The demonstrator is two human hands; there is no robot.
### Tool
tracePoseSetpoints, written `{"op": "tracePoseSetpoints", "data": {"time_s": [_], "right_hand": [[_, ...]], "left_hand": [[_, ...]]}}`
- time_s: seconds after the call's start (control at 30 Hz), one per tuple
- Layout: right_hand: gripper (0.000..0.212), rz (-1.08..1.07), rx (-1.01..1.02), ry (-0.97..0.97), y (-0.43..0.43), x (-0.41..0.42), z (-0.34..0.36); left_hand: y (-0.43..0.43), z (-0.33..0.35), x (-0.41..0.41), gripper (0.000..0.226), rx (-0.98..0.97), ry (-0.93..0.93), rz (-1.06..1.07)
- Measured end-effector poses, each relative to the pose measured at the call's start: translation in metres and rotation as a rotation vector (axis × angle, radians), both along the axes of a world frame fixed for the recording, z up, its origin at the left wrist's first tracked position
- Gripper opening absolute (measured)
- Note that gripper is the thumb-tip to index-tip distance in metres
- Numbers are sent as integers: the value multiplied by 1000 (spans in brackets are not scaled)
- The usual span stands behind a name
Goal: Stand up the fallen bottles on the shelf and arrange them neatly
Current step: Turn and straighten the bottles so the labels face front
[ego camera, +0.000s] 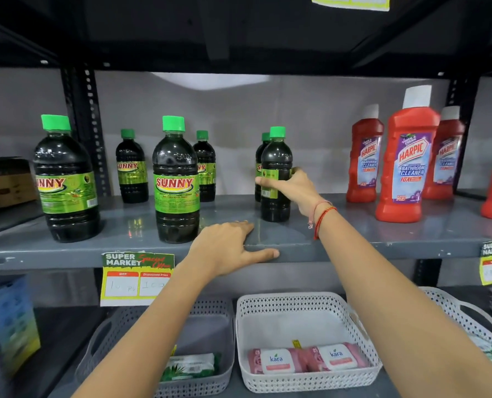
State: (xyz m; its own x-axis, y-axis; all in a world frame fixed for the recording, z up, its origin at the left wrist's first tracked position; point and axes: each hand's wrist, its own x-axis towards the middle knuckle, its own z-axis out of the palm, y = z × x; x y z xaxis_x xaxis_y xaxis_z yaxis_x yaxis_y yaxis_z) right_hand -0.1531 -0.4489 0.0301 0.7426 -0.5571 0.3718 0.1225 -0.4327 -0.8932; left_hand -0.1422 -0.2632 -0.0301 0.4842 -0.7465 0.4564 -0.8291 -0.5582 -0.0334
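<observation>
Several dark Sunny cleaner bottles with green caps stand upright on the grey shelf point(124, 225). My right hand point(293, 186) grips one upright Sunny bottle point(276, 156) around its label, right of centre, with another small bottle point(260, 156) just behind it. My left hand point(230, 248) lies flat on the shelf's front edge, fingers spread, holding nothing. A large Sunny bottle point(176, 179) stands just left of that hand, and another large one point(65, 179) at the far left. Two smaller bottles point(132, 168) point(205, 168) stand farther back.
Red Harpic bathroom cleaner bottles point(408, 159) stand at the shelf's right. A cardboard box point(6, 182) sits at far left. Below, white perforated baskets point(308, 305) hold Kara wipe packs. Price tags point(137, 278) hang from the shelf edge.
</observation>
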Motion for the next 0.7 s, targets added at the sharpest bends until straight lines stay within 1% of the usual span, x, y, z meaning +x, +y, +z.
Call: {"op": "tracePoseSetpoints", "data": {"time_s": [0.1,0.17,0.2,0.27,0.33,0.37,0.4,0.43,0.5,0.53,0.57,0.6,0.7], "right_hand": [[38,256,76,105,-7,-11,5],[40,316,122,124,-14,-15,2],[43,302,113,100,-16,-16,0],[51,151,-13,78,-16,-10,-3],[71,-56,-200,93,-9,-4,-5],[80,-98,-254,107,-7,-2,-5],[79,-64,-253,116,-6,-1,-4],[69,29,-193,112,-7,-3,-2],[41,199,1,121,-8,-12,2],[39,214,74,121,-11,-16,3],[43,198,109,94,-15,-17,2],[50,138,100,59,-17,-17,1],[69,-179,-145,26,-9,-5,-8]], "left_hand": [[-1,0,-1,79,-9,-8,-4],[-2,0,-1,76,-16,-17,-1],[-2,-1,-1,74,-20,-18,-3],[-2,-1,-1,68,-27,-11,-8],[-3,-1,-2,66,-36,-1,-1],[-3,-1,-2,66,-41,0,5],[-3,-2,-2,67,-45,-2,9],[-3,-2,-1,68,-47,-5,11],[-3,-3,0,68,-53,-11,8],[-4,-3,0,68,-56,-12,5],[-4,-3,0,67,-60,-13,3],[-4,-4,0,67,-65,-13,3],[-4,-4,-1,65,-75,-16,0]]}}
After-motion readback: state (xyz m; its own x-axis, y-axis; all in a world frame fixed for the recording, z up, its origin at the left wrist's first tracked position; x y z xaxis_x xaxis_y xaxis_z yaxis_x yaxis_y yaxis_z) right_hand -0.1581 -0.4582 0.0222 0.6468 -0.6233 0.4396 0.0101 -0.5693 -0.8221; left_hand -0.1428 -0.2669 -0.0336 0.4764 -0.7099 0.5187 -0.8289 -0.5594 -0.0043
